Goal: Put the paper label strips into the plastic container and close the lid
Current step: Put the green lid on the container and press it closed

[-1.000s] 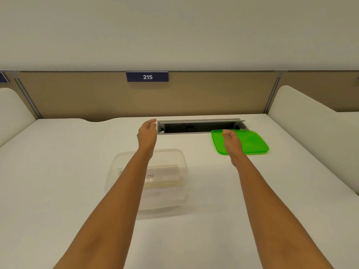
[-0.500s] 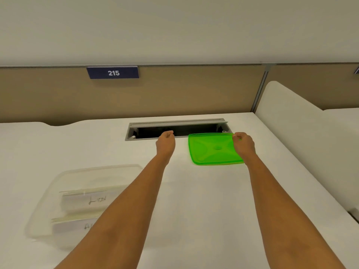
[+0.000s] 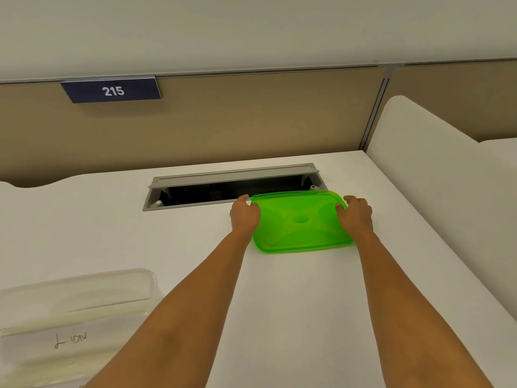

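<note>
Bench [image 3: 293, 303]: white and flat. It carries the container at the near left and the lid far to the right, well apart from each other.

Plastic container [image 3: 112, 274]: clear, open on top, partly cut by the lower left edge of the view. It has no lid yet.

Green lid [image 3: 300, 222]: translucent, held at its two short edges. Its far edge is over the near rim of the cable slot [image 3: 212, 191]. I cannot tell whether it is already off the bench.

Paper label strips [image 3: 70, 341]: they lie flat inside the container, one with the handwritten word "LION". This part of the task looks finished.

Left hand [image 3: 244, 217]: it grips the left edge of the lid, with the fingers curled over the rim.

Right hand [image 3: 356, 215]: it grips the right edge in the same way.

Step in hand: bringing the lid to the container, as I judge it.

How to do it well: keep both grips even so the thin lid does not bend. Carry it level toward the near left, match its long side to the long side of the container, and set the corners first. Then press around the rim until it seats. Watch that no strip sticks up under the rim.
</note>
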Available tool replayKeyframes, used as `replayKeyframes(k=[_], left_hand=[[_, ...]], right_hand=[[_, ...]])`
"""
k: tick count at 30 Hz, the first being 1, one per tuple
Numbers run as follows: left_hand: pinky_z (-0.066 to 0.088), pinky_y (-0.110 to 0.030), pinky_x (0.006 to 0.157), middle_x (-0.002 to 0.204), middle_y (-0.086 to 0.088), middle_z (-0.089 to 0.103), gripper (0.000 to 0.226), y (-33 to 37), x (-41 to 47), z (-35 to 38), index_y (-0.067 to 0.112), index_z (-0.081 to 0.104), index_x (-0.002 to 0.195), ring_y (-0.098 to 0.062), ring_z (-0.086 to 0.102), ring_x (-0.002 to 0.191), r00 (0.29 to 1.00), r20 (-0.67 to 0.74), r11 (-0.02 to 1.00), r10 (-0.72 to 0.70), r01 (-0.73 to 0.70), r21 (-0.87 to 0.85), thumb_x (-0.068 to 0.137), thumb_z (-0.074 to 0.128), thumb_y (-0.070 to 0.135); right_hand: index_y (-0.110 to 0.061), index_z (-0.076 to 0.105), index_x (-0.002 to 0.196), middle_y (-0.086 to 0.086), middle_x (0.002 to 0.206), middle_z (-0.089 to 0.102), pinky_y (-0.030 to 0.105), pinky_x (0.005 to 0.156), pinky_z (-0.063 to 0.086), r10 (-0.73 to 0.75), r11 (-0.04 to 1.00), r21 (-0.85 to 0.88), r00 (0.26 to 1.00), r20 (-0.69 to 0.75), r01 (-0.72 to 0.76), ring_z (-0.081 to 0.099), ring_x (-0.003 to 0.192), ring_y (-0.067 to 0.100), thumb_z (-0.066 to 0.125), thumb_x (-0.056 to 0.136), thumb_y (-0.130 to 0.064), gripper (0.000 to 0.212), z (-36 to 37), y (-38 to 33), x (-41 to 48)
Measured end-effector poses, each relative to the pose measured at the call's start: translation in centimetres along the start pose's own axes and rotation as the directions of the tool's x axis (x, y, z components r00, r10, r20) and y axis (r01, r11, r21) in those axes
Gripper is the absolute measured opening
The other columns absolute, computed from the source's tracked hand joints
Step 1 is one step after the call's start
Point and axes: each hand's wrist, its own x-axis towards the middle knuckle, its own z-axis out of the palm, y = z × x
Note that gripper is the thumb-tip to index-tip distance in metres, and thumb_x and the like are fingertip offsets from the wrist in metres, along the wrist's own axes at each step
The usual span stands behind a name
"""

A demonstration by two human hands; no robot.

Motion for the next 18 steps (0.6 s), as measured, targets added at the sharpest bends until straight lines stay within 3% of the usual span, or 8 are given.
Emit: replayKeyframes(k=[5,8,10,13,16,18], left_hand=[[0.044,-0.035,0.095,0.137,-0.018,0.052,0.042,-0.4,1.0,1.0,0.003,0.045,0.137,-0.033,0.051,0.124,0.999,-0.009,0.997,-0.053,0.053,0.048,0.096,0.042,0.01],[0.047,-0.036,0.078,0.101,-0.017,0.064,0.024,-0.2,1.2,1.2,0.008,0.064,0.1,-0.034,0.058,0.098,0.997,0.019,0.997,-0.078,0.079,-0.025,0.094,0.04,0.008],[0.038,-0.029,0.07,0.092,-0.014,0.059,0.023,0.2,1.0,0.9,0.015,0.058,0.081,-0.026,0.051,0.086,0.994,0.025,0.99,-0.11,0.112,-0.084,0.094,0.04,0.009],[0.04,-0.031,0.07,0.11,-0.023,0.061,0.027,1.2,0.6,0.0,0.004,0.065,0.1,-0.027,0.053,0.085,0.988,-0.009,0.973,-0.151,0.147,-0.179,0.095,0.039,0.012],[0.041,-0.031,0.064,0.106,-0.025,0.058,0.03,2.4,-0.4,-1.3,0.006,0.064,0.09,-0.025,0.052,0.073,0.987,-0.036,0.937,-0.157,0.137,-0.322,0.095,0.036,0.015],[0.047,-0.039,0.086,0.124,-0.021,0.059,0.036,3.0,-1.2,-2.5,0.005,0.06,0.118,-0.032,0.057,0.098,0.99,-0.044,0.896,-0.136,0.104,-0.432,0.096,0.034,0.016]], right_hand=[[-0.002,0.044,0.138,0.025,0.138,0.044,0.043,0.103,0.036,0.051,0.998,-0.034,0.999,0.014,-0.051,0.038,0.129,0.04,0.046,0.098,-0.023,0.045,1.0,0.6,0.5],[-0.004,0.045,0.138,0.024,0.138,0.046,0.042,0.106,0.033,0.09,0.995,0.029,0.996,0.027,-0.091,0.039,0.13,0.04,0.047,0.097,-0.021,0.044,1.2,0.6,1.0],[-0.007,0.046,0.138,0.02,0.139,0.049,0.041,0.107,0.032,0.136,0.982,0.127,0.99,0.036,-0.139,0.04,0.131,0.038,0.047,0.097,-0.02,0.043,1.0,0.4,1.3],[-0.011,0.049,0.137,0.015,0.14,0.051,0.04,0.107,0.034,0.197,0.932,0.308,0.98,0.018,-0.192,0.042,0.131,0.037,0.047,0.097,-0.02,0.041,0.4,-0.2,1.3],[-0.017,0.054,0.133,0.012,0.139,0.052,0.04,0.107,0.033,0.217,0.863,0.473,0.976,-0.033,-0.176,0.04,0.13,0.035,0.045,0.097,-0.023,0.038,-0.6,-1.8,0.5],[-0.021,0.056,0.131,0.01,0.137,0.054,0.04,0.107,0.032,0.222,0.793,0.589,0.974,-0.04,-0.156,0.037,0.131,0.034,0.043,0.098,-0.028,0.037,-1.6,-3.5,-0.7]])
